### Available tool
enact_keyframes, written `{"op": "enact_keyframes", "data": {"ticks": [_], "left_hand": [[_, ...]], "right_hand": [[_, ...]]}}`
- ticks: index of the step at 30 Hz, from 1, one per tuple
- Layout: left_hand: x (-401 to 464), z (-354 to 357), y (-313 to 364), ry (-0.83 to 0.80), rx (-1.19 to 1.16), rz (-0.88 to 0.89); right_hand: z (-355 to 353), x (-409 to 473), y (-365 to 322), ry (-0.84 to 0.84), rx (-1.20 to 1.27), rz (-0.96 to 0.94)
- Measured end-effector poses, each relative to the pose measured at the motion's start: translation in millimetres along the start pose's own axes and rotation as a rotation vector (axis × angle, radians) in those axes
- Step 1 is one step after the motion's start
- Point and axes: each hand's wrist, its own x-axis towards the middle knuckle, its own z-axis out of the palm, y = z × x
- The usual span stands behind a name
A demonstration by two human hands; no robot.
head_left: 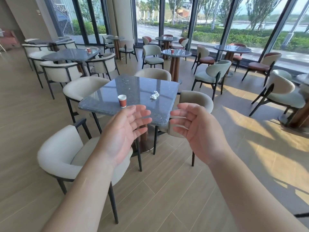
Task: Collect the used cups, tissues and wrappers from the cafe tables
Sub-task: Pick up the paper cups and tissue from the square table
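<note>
Head view: both hands, left and right, hang open and empty. Grip cup near table front edge upright; then pinch tissue.

Nearest square table, dark speckled stone top: stack of red-brown paper cups, white inside, several nested rims showing, upright, near the table's near-left edge. Crumpled white tissue to the right of the stack, well apart from it, around mid-table.

Far left square table: single red-brown cup, upright, toward its far right corner.

Far centre round table: single red-brown cup, upright, about mid-top.

Contents of the cups cannot be told.
</note>
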Motion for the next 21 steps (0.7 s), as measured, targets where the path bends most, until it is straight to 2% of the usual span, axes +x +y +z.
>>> {"op": "enact_keyframes", "data": {"ticks": [9, 13, 21], "left_hand": [[122.3, -50.0, 11.2, 0.063, 0.034, -0.005], [171.1, -58.1, -0.3, 0.083, 0.058, -0.031], [268.5, -55.9, -27.4, 0.123, 0.103, -0.038]], "right_hand": [[24.1, 122.4, 15.3, 0.013, 0.012, 0.008], [17.5, 171.3, 25.5, 0.030, 0.005, 0.013], [-9.7, 277.7, 51.3, -0.047, 0.056, 0.065]]}}
